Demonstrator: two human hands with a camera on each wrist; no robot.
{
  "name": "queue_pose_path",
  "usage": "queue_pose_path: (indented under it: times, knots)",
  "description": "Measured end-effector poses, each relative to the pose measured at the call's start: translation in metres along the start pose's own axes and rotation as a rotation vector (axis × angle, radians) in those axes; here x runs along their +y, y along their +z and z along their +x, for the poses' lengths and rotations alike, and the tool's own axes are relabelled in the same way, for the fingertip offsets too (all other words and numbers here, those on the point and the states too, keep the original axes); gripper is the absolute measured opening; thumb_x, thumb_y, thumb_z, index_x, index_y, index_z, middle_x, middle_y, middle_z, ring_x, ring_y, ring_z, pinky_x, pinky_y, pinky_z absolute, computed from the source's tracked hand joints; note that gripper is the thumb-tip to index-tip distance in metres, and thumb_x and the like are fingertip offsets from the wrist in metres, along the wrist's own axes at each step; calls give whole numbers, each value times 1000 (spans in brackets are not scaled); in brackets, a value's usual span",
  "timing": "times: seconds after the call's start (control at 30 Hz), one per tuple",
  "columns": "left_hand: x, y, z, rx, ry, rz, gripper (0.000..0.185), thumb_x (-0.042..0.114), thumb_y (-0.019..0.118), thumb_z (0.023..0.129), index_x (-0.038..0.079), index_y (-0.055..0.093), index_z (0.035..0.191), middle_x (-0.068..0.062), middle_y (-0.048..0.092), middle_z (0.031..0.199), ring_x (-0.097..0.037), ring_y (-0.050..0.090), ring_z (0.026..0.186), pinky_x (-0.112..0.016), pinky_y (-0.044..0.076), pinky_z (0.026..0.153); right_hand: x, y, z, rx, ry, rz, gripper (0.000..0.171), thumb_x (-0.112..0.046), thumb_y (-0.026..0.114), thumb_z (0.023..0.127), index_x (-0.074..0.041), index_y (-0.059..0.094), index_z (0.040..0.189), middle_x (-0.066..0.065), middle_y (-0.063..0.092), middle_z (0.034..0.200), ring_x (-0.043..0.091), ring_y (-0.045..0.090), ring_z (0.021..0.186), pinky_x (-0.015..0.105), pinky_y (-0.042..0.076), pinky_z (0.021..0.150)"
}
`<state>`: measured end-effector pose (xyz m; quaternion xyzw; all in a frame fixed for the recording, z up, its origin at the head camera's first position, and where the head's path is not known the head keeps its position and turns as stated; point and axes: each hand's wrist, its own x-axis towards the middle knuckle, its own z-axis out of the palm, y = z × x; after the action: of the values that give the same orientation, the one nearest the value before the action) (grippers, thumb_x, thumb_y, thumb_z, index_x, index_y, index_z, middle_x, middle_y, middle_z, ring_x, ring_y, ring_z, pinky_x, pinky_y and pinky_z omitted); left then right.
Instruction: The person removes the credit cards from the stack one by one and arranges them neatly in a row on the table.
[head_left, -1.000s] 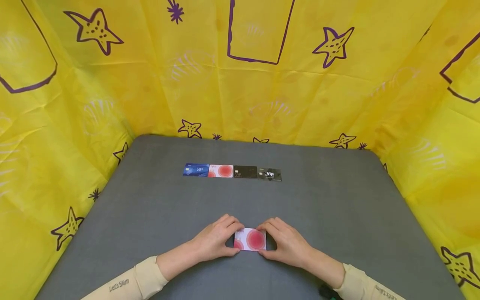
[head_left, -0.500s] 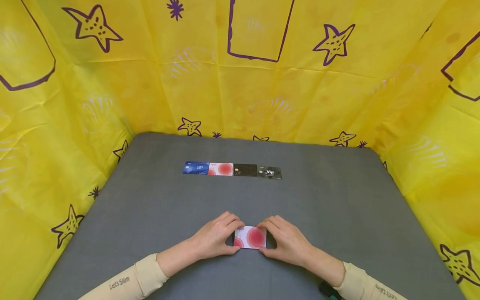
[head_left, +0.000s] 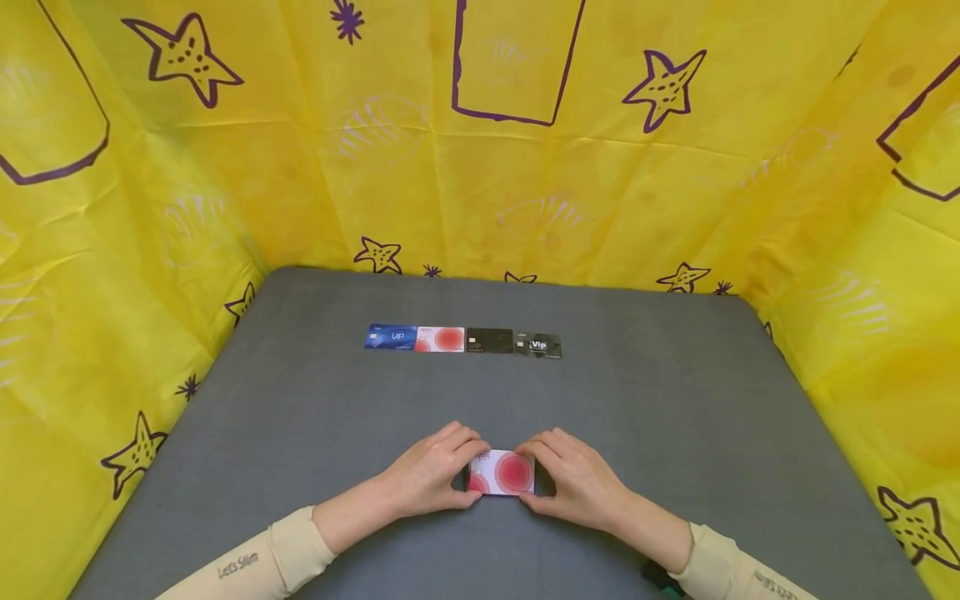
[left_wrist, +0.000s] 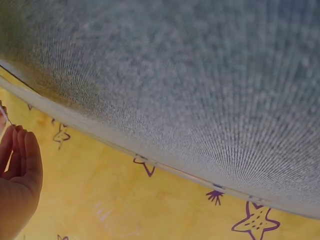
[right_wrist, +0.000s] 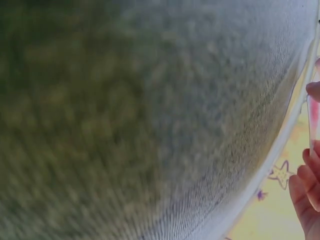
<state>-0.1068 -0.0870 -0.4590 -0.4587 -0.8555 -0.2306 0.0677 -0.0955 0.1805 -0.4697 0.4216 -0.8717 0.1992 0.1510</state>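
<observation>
Card [head_left: 505,473] between hands; card row [head_left: 462,340] behind

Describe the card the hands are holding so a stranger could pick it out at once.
On the grey table, look at the near edge, well in front of the row of four cards. There the left hand and right hand pinch the ends of a white card with red circles. Its lookalike lies untouched, second from the left in the row.

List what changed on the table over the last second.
Nothing clearly moved. Both the left hand and the right hand still hold the pink card by its ends on the grey table; the row of four cards lies as before.
</observation>
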Motion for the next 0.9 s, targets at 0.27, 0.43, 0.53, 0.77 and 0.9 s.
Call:
queue_pose_path:
  times: [0.27,0.43,0.53,0.77,0.9]
  knots:
    - [-6,-2,10,72,79,57,50,29,83,73,5,64,112,-2,59,106,-14,53,94,-21,49,78,9,-5,4,37,-32,-24,53,-36,84,69,-11,64,112,-3,61,104,11,55,87,24,49,75]
    - [-10,-3,19,88,112,79,49,27,83,73,4,64,111,-4,59,105,-15,53,93,-20,49,77,14,-8,6,57,-44,-45,52,-34,84,70,-9,65,112,-2,61,105,12,56,89,26,49,77]
    - [-11,-4,25,86,119,85,49,27,83,74,3,63,112,-4,59,106,-15,53,94,-19,49,78,18,-10,7,68,-42,-54,52,-33,83,70,-9,65,112,-1,62,106,13,56,89,27,49,77]
    - [-16,-2,39,89,134,111,48,26,81,75,3,64,114,-5,61,106,-17,54,98,-23,49,82,29,-14,8,72,-28,-70,51,-31,84,70,-8,66,112,0,63,106,15,57,91,27,50,76]
    - [-19,-2,46,81,135,118,48,27,81,75,4,64,114,-5,61,106,-18,54,98,-24,50,82,35,-16,8,64,-23,-80,53,-32,85,69,-8,66,113,1,63,106,15,57,92,28,51,76]
